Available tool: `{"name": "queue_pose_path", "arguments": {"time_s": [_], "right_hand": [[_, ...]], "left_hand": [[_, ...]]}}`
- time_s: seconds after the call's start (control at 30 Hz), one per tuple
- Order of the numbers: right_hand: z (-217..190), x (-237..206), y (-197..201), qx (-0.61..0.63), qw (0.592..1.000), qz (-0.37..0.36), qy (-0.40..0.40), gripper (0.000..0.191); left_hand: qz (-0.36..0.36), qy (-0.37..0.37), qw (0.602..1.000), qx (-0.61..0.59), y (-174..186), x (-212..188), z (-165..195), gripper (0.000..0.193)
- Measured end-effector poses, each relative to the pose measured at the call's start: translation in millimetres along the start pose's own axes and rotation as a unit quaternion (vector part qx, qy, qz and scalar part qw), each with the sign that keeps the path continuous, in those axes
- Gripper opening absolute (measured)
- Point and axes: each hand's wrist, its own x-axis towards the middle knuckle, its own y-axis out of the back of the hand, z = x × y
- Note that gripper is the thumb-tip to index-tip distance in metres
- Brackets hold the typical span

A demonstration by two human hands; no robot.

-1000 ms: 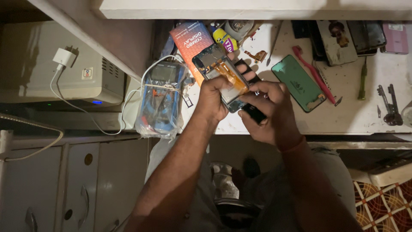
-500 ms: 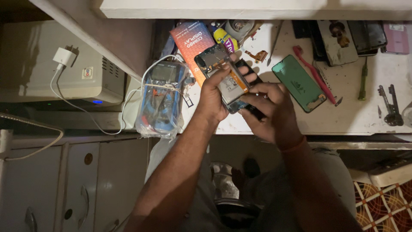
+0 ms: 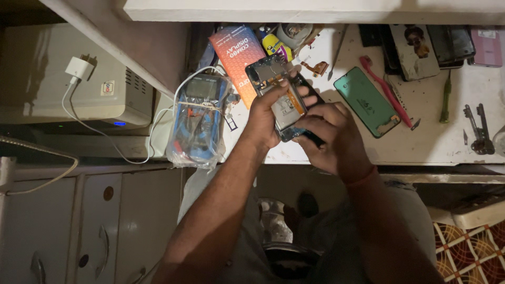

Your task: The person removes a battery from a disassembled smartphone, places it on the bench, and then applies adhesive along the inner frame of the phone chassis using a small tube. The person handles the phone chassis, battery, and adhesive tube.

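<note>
An opened phone point(image 3: 279, 94) with its back off, showing its battery and circuit board, is held above the near edge of the white workbench point(image 3: 431, 142). My left hand point(image 3: 268, 118) grips it from the left, fingers lying across the battery. My right hand point(image 3: 331, 137) holds its lower end, fingertips pressed at the bottom edge. A green phone back cover point(image 3: 367, 101) lies on the bench just right of my hands.
An orange box point(image 3: 236, 50) lies behind the phone. A blue multimeter in a plastic bag point(image 3: 197, 123) sits to the left, with a white charger and cable point(image 3: 79, 68). A pink toothbrush point(image 3: 386, 92), screwdriver point(image 3: 446, 97), dark tweezers point(image 3: 476, 129) and several phones point(image 3: 421, 42) lie right.
The phone and both hands have shifted slightly away from me, toward the orange box. My right hand's fingers have moved closer under the phone's lower end.
</note>
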Motion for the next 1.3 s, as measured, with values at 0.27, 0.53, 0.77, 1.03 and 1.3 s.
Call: {"name": "queue_pose_path", "arguments": {"time_s": [0.27,0.53,0.77,1.03,1.3], "right_hand": [[-2.5,1.3,1.0,0.018,0.999,-0.022,-0.024,0.027],[-4.0,1.5,1.6,0.034,0.999,-0.007,-0.037,0.034],[-3.8,2.4,-0.2,0.041,0.998,0.006,-0.037,0.035],[-6.7,4.9,2.9,0.035,0.999,-0.013,-0.028,0.032],[-5.2,5.1,0.3,0.024,0.997,-0.061,-0.043,0.023]], "left_hand": [[0.009,0.007,0.999,-0.039,3.3,0.3,-4.4,0.051],[0.000,0.003,0.999,-0.036,9.7,6.1,-6.7,0.052],[0.008,0.009,0.999,-0.030,9.2,6.3,-6.8,0.051],[0.016,0.009,1.000,-0.010,4.4,4.5,-4.7,0.051],[0.024,0.011,0.999,-0.024,3.6,3.7,-6.0,0.049]]}}
